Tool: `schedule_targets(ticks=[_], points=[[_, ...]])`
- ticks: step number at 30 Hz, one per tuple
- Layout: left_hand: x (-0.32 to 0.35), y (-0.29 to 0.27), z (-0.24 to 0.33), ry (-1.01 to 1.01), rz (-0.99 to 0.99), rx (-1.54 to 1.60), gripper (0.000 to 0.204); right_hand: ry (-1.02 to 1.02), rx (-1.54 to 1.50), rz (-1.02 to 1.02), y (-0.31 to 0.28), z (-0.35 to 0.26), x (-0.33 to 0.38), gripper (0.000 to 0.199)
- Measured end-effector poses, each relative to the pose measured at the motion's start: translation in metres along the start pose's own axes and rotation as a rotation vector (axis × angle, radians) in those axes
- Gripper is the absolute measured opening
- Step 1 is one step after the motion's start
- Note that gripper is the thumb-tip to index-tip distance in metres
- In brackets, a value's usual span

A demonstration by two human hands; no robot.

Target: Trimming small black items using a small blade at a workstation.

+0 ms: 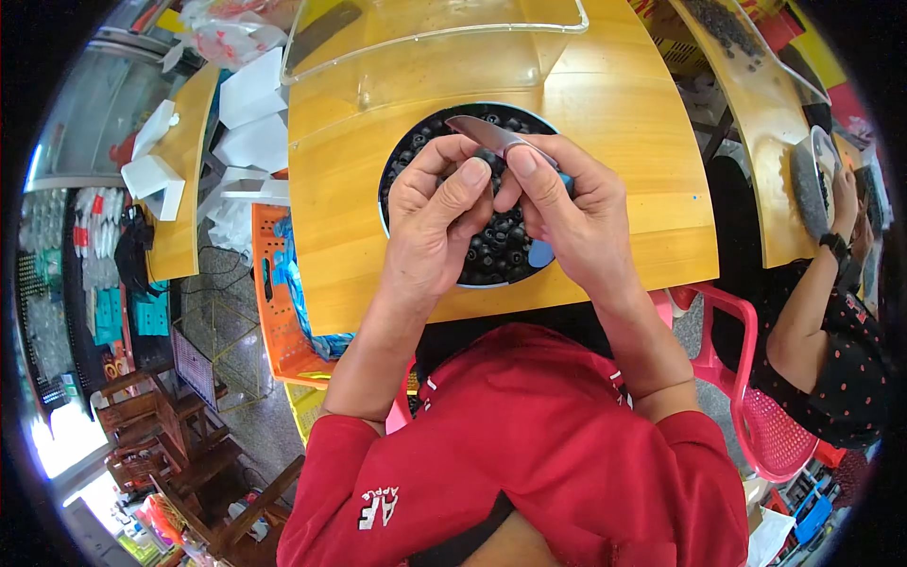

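Both of my hands meet above a round, dark-rimmed tray (pixel 382 180) filled with many small black ring-like parts (pixel 501 248). My right hand (pixel 581 213) is closed around a knife (pixel 487 131), its metal blade pointing left across the fingertips. A bit of blue shows beside the right fingers, perhaps its handle. My left hand (pixel 436 203) is closed in a pinch, thumb against the fingers, at a small dark piece (pixel 488 159) just under the blade. Fingers hide most of that piece. A blue rounded object (pixel 540 253) shows at the tray's right side, below my right hand.
A clear plastic bin (pixel 425 71) stands at the far side of the wooden table (pixel 642 180). On the left are an orange crate (pixel 274 302) and white boxes (pixel 250 104). At right, another person's arm (pixel 803 302) reaches to a tray, near a pink chair (pixel 765 425).
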State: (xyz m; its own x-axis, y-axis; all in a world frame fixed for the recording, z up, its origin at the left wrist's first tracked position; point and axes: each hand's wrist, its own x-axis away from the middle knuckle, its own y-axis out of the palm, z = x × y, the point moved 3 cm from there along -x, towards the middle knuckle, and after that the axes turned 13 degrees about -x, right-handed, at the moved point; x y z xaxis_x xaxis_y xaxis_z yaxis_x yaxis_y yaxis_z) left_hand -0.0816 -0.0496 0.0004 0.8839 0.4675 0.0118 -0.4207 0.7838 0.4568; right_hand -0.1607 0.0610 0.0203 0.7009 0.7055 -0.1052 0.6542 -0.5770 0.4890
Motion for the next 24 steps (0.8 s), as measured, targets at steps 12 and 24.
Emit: schedule_targets(ticks=[12,24], points=[[-0.004,0.000,0.009,-0.090,-0.141,0.126,0.021,0.042,-0.173,0.078,-0.008,-0.006,-0.004,0.025],[-0.012,-0.018,0.023,-0.141,-0.250,-0.170,0.019,-0.062,-0.203,0.210,-0.063,-0.040,-0.003,0.030]])
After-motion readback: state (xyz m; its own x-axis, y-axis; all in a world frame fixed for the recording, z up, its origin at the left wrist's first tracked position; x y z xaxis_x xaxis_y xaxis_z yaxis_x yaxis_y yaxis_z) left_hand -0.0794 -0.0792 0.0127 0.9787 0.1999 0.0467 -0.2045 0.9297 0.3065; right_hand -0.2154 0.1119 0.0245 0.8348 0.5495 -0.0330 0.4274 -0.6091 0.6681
